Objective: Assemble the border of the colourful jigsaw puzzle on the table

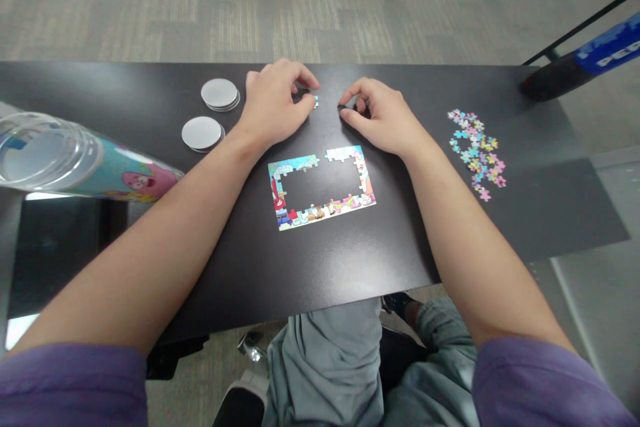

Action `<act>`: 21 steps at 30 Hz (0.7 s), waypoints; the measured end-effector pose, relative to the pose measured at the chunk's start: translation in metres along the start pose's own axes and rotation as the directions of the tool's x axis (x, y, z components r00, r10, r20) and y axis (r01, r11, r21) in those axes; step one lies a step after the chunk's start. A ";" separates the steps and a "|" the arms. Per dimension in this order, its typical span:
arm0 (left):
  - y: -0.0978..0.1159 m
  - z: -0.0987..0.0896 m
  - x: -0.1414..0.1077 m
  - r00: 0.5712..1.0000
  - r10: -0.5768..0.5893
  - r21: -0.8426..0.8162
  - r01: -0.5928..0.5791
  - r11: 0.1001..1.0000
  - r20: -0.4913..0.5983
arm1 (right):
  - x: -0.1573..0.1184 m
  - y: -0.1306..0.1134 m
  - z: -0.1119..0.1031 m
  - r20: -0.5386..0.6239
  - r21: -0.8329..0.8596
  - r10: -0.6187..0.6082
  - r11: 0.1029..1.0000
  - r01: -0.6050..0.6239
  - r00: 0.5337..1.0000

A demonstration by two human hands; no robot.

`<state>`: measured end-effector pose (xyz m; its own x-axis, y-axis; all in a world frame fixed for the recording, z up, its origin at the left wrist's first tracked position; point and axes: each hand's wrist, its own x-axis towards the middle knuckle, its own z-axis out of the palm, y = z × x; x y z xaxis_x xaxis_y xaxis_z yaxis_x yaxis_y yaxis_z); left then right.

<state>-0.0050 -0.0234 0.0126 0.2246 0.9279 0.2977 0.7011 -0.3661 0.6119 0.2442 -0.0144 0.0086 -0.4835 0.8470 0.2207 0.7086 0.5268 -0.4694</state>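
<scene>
Puzzle border (pixel 330 210): flat near mid-counter (pixel 320 267), between left forearm (pixel 175 233) and right forearm (pixel 450 207); long axis running left to right, slightly skewed, right end set closer to the far edge.
Gap in border: on the side facing the far edge, between a left run and a right run of joined pieces.
Loose piece (pixel 316 102): beyond that gap, toward the far edge and almost in line with it; right beside the left thumb tip, partly covered, own long axis too little shown to tell.
Left hand (pixel 283 100): close by the far edge, fingers pointing right; the nearer of the two to the loose piece.
Left grip: thumb and forefinger tips slightly apart; whether clamped on the loose piece or merely beside it, cannot tell.
Right hand (pixel 377 113): opposite, fingers curled toward the left, on the other side of the loose piece.
Right grip: thumb and forefinger tips near each other but apart, no piece visible between.
Piece pile (pixel 475 150): right of the right forearm, toward the counter's right end, well apart from the border.
White discs (pixel 219 92): two stacks left of the left hand, one nearer the far edge.
Canister (pixel 120 170): at the counter's left end, partly hidden by the left forearm.
</scene>
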 end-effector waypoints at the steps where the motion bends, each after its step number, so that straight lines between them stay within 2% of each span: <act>1: 0.000 0.000 0.000 1.000 -0.025 0.014 0.025 1.000 -0.015 | 0.000 -0.001 0.000 -0.001 -0.012 0.000 1.000 0.000 1.000; 4: 0.000 0.000 -0.001 0.997 -0.070 0.062 0.071 0.996 -0.019 | 0.000 -0.002 0.000 -0.005 -0.028 0.006 1.000 -0.006 1.000; 8: -0.004 0.001 -0.001 0.999 -0.050 0.106 0.048 0.993 0.014 | -0.002 -0.003 -0.002 -0.005 -0.016 0.016 1.000 -0.016 1.000; 13: -0.001 0.001 -0.001 0.999 -0.019 0.088 0.015 0.996 0.040 | -0.002 -0.002 -0.001 -0.038 0.113 0.012 0.994 -0.008 0.999; 17: 0.004 -0.001 -0.002 0.997 0.036 0.006 -0.037 0.999 0.070 | 0.005 0.009 0.001 -0.177 0.264 0.076 0.964 -0.027 0.981; 21: 0.005 -0.003 -0.002 0.995 0.059 -0.034 -0.056 0.998 0.085 | 0.015 0.030 -0.005 -0.374 0.301 0.152 0.953 -0.035 0.915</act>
<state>-0.0039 -0.0272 0.0168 0.3224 0.9074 0.2696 0.6643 -0.4198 0.6185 0.2614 0.0143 0.0022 -0.1423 0.8814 0.4504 0.5372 0.4510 -0.7128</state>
